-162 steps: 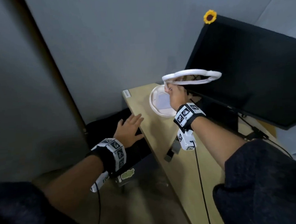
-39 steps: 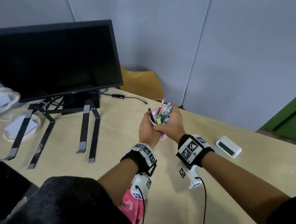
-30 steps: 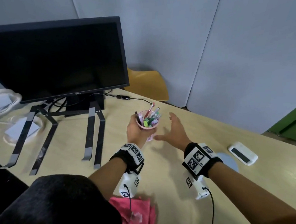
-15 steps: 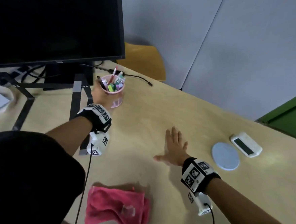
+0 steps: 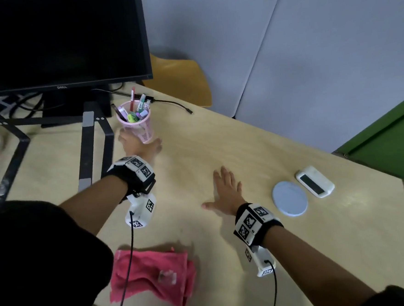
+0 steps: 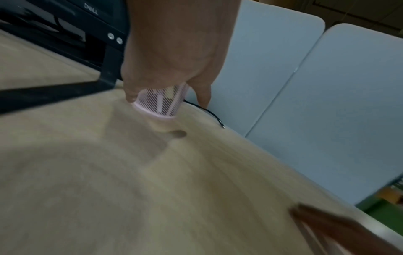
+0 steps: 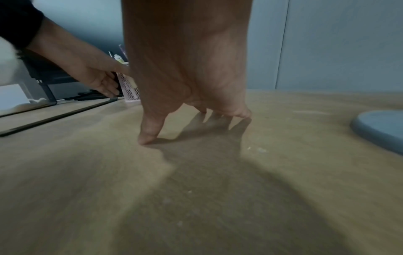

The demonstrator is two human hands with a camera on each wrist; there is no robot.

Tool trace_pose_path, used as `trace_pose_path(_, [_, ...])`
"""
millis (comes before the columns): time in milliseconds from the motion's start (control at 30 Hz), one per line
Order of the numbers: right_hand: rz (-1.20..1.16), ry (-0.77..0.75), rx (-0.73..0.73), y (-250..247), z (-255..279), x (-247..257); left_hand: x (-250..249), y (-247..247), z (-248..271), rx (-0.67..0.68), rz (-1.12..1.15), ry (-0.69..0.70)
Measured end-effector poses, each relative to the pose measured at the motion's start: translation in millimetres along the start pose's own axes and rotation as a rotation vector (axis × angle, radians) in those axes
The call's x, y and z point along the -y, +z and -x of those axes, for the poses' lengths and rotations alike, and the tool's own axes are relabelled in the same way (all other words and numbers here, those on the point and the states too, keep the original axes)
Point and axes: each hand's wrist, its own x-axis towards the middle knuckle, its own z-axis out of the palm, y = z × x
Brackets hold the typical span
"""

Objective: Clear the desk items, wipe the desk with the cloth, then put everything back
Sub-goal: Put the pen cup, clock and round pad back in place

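A pink mesh pen cup (image 5: 138, 127) full of pens stands upright near the black stand's right leg, in front of the monitor. My left hand (image 5: 134, 144) holds it low down, thumb and fingers (image 6: 202, 96) on either side of the cup (image 6: 161, 101); whether its base touches the desk I cannot tell. My right hand (image 5: 225, 191) lies flat on the wooden desk (image 5: 243, 150) with straight, spread fingers, holding nothing. In the right wrist view its fingertips (image 7: 146, 138) press the desk. A crumpled pink cloth (image 5: 154, 273) lies at the near edge.
A dark monitor (image 5: 56, 38) stands over a black metal stand (image 5: 88, 146) at the back left, with a loose black cable (image 5: 173, 103) behind the cup. A round blue-grey coaster (image 5: 290, 201) and a white device (image 5: 315, 181) lie right of my right hand.
Both hands held the pen cup mid-desk; my right hand let go and came down flat on the desk. My left hand carried the cup left and back toward the monitor stand.
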Motion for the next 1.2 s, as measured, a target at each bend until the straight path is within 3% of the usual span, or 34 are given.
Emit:
trace_pose_path(67, [-0.001, -0.019, -0.073, -8, 4, -8, 14, 10, 25, 0.113, -0.177, 0.021])
trace_pose_path(167, [0.018, 0.008, -0.241, -29, 13, -36, 38, 29, 64, 0.347, -0.321, 0.232])
trace_pose_path(267, [0.088, 0.118, -0.386, -54, 20, -79, 53, 42, 102, 0.562, -0.618, 0.438])
trace_pose_path(367, [0.111, 0.271, -0.515, -76, 30, -127, 64, 51, 136, 0.698, -0.712, 0.534])
trace_pose_path(467, [0.080, 0.381, -0.597, -89, 45, -172, 66, 60, 154, 0.715, -0.771, 0.558])
trace_pose_path(633, [0.067, 0.457, -0.556, -91, 63, -202, 65, 60, 157, 0.668, -0.760, 0.572])
trace_pose_path(967, [-0.076, 0.383, -0.598, -77, 64, -214, 71, 59, 154, 0.665, -0.755, 0.581])
trace_pose_path(1200, [-0.094, 0.294, -0.657, -95, 57, -186, 62, 59, 153, 0.701, -0.815, 0.551])
